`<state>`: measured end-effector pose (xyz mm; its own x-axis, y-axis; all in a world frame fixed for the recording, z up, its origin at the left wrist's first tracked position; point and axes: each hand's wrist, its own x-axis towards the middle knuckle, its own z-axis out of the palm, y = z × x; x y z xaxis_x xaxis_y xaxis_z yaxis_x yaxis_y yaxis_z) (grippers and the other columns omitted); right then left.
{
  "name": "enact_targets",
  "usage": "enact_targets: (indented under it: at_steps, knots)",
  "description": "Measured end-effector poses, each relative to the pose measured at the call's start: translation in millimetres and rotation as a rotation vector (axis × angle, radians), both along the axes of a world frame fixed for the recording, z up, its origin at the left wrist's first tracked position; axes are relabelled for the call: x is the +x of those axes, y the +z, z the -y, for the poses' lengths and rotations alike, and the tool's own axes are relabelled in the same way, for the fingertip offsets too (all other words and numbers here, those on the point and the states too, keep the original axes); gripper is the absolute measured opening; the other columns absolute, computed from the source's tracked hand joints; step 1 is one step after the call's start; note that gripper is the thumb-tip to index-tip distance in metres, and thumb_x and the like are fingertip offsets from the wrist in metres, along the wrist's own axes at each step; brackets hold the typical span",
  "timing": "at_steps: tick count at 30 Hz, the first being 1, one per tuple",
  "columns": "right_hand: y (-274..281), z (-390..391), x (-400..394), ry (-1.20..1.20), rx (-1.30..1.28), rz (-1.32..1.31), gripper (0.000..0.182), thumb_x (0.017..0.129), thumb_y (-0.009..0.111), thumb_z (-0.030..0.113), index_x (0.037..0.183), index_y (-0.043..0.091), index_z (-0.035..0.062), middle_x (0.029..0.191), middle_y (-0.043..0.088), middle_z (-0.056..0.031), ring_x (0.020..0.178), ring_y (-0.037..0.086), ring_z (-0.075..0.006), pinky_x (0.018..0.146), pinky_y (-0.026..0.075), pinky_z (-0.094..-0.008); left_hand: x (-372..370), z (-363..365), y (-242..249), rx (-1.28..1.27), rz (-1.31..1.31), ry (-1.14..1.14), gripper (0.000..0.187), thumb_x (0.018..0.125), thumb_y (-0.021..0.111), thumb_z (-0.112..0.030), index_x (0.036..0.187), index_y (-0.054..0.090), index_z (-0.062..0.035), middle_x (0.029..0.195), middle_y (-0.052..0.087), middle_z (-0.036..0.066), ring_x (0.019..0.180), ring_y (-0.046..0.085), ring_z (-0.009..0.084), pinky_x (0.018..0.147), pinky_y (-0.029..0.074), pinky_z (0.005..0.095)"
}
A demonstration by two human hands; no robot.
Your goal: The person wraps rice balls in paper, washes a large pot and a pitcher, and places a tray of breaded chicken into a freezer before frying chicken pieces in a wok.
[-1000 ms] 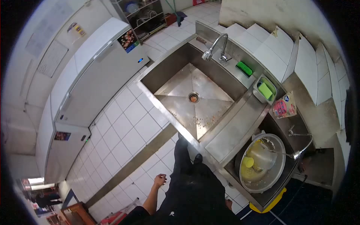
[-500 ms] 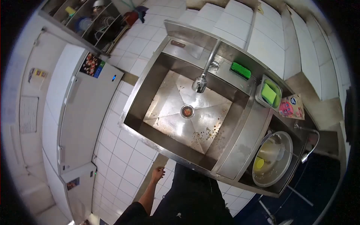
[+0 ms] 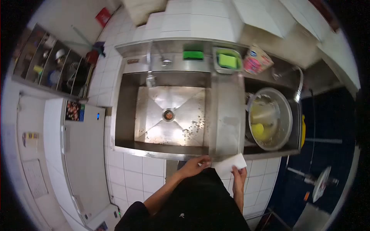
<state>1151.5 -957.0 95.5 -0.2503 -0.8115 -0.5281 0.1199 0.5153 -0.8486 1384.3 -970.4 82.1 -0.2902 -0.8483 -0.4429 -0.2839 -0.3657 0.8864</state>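
My right hand [image 3: 239, 174] grips a flat, white, paper-like sheet [image 3: 228, 164] by its right side, just in front of the sink's front edge. The fingers of my left hand [image 3: 195, 166] are curled together near the sheet's left side, below the rim. A small pale bit shows at those fingertips; I cannot tell what it is. Beyond both hands is the steel sink [image 3: 154, 153], with food scraps [image 3: 194, 130] scattered over its basin floor around the drain [image 3: 168, 115].
A large metal bowl [image 3: 288, 115] with a yellow item inside sits in the right basin. Along the back ledge are a flexible faucet [image 3: 149, 63], a green scrubber [image 3: 193, 55], a tray with a sponge [image 3: 227, 61] and a pink packet [image 3: 257, 61]. A white fridge [image 3: 85, 154] stands left.
The view has turned and shifted right, levelling the sink. My left hand has come up to the sink's front edge; my right hand has entered view holding the white sheet.
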Motion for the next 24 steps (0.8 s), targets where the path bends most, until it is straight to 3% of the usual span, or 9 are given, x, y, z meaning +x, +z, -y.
enact_targets:
  at_steps: [1, 4, 7, 9, 13, 15, 18, 21, 24]
  knots:
    - [5, -1, 1, -0.058, 0.001, 0.089, 0.031, 0.084, 0.059, 0.005, 0.114, 0.051, 0.001, 0.102, 0.059, -0.0072, 0.092, 0.056, -0.0162, 0.081, 0.045, -0.0313, -21, 5, 9, -0.006, -0.21, 0.044, 0.034, 0.089, 0.055, -0.031, 0.106, 0.058, -0.0021, 0.099, 0.063, 0.015, 0.088, 0.06, 0.0252, 0.077, 0.047, 0.0361]
    - [21, -31, -20, -0.166, -0.056, 0.244, 0.035, 0.084, 0.061, 0.008, 0.116, 0.049, 0.0016, 0.11, 0.056, -0.0094, 0.099, 0.055, -0.0187, 0.082, 0.046, -0.0342, -86, -4, 12, -0.155, -0.126, -0.057, 0.036, 0.087, 0.06, -0.027, 0.109, 0.056, -0.0002, 0.095, 0.063, 0.014, 0.089, 0.059, 0.0179, 0.076, 0.047, 0.0324]
    - [41, -67, -65, -0.326, -0.12, 0.319, 0.034, 0.084, 0.061, 0.009, 0.115, 0.05, 0.0014, 0.109, 0.056, -0.0088, 0.1, 0.054, -0.0183, 0.084, 0.045, -0.0334, -149, -17, 45, 0.008, -0.211, -0.005, 0.033, 0.087, 0.06, -0.021, 0.111, 0.056, 0.0017, 0.086, 0.065, 0.006, 0.07, 0.059, 0.0115, 0.066, 0.049, 0.0258]
    - [53, -95, -104, -0.464, -0.147, 0.378, 0.033, 0.085, 0.06, 0.009, 0.115, 0.05, 0.0012, 0.109, 0.056, -0.0084, 0.1, 0.054, -0.0178, 0.084, 0.045, -0.0325, -185, -26, 75, -0.104, -0.191, -0.178, 0.027, 0.088, 0.06, -0.019, 0.106, 0.059, 0.0014, 0.083, 0.065, 0.005, 0.068, 0.059, 0.0101, 0.058, 0.049, 0.0247]
    - [74, -162, -179, -0.544, -0.414, 0.143, 0.022, 0.086, 0.058, 0.006, 0.106, 0.052, -0.0009, 0.104, 0.057, -0.0072, 0.093, 0.053, -0.0108, 0.082, 0.042, -0.0256, -265, -61, 100, -0.059, -0.202, -0.408, 0.025, 0.087, 0.06, -0.017, 0.1, 0.06, 0.0044, 0.077, 0.063, 0.005, 0.059, 0.057, 0.0088, 0.05, 0.047, 0.0226]
    - [84, -193, -210, -0.546, -0.49, -0.139, 0.018, 0.086, 0.058, 0.004, 0.102, 0.053, -0.0014, 0.092, 0.059, -0.0045, 0.086, 0.052, -0.0071, 0.075, 0.041, -0.0225, -310, -82, 109, -0.052, -0.233, -0.474, 0.024, 0.088, 0.059, -0.018, 0.098, 0.061, 0.0039, 0.078, 0.064, 0.004, 0.065, 0.056, 0.0082, 0.057, 0.047, 0.0234]
    - [122, -237, -237, -0.774, -0.425, -0.15, 0.005, 0.087, 0.057, 0.004, 0.088, 0.052, 0.0012, 0.079, 0.058, -0.0007, 0.071, 0.051, -0.0056, 0.065, 0.041, -0.0205, -367, -120, 121, -0.159, -0.243, -0.366, 0.027, 0.089, 0.058, -0.022, 0.093, 0.063, 0.0035, 0.082, 0.065, 0.003, 0.073, 0.054, 0.0075, 0.069, 0.044, 0.0247]
    - [183, -289, -254, -0.892, -0.363, -0.205, 0.012, 0.085, 0.058, 0.003, 0.097, 0.053, 0.0018, 0.086, 0.057, -0.0005, 0.079, 0.05, -0.004, 0.062, 0.04, -0.021, -410, -160, 191, -0.261, -0.352, -0.389, 0.025, 0.087, 0.06, -0.02, 0.093, 0.063, 0.0046, 0.078, 0.065, 0.004, 0.07, 0.054, 0.0069, 0.063, 0.044, 0.0235]
    - [266, -332, -258, -1.017, -0.592, -0.604, 0.012, 0.084, 0.06, 0.009, 0.087, 0.054, -0.0016, 0.07, 0.056, -0.0065, 0.062, 0.054, -0.0131, 0.057, 0.045, -0.0264, -432, -195, 284, -0.349, -0.522, -0.507, 0.021, 0.089, 0.053, -0.021, 0.085, 0.059, -0.001, 0.068, 0.058, 0.003, 0.061, 0.052, 0.0091, 0.057, 0.043, 0.0229]
